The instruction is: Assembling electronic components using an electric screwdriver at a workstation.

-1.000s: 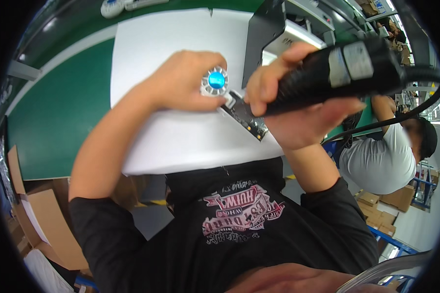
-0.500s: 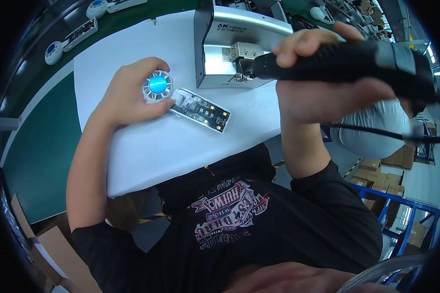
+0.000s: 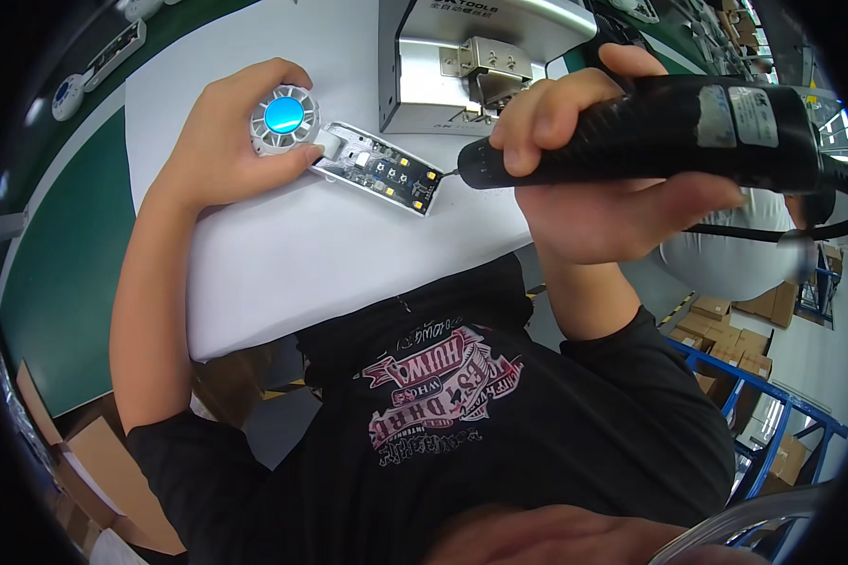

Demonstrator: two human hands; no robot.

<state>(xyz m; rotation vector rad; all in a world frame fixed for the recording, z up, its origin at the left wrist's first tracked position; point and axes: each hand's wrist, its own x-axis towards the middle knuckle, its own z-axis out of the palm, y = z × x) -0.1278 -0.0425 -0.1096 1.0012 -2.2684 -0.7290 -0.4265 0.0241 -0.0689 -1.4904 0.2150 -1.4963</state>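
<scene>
The left hand [image 3: 224,137] clamps the round, blue-centred head of a white plastic device with an exposed black circuit board [image 3: 379,171], over a white sheet [image 3: 349,268] on a green desk [image 3: 61,273]. Apart from it, the right hand [image 3: 594,215] wraps around a black cylindrical electric screwdriver [image 3: 631,137], its thin bit at the board's right end (contact is hard to make out). The top edge crops a silver metal box [image 3: 426,87] bearing dark lettering; pale labels [image 3: 754,116] on the tool are too small to read.

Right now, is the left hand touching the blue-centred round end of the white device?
Touching. The head view shows the left hand curled around the left side of the round end, no gap visible.
</scene>
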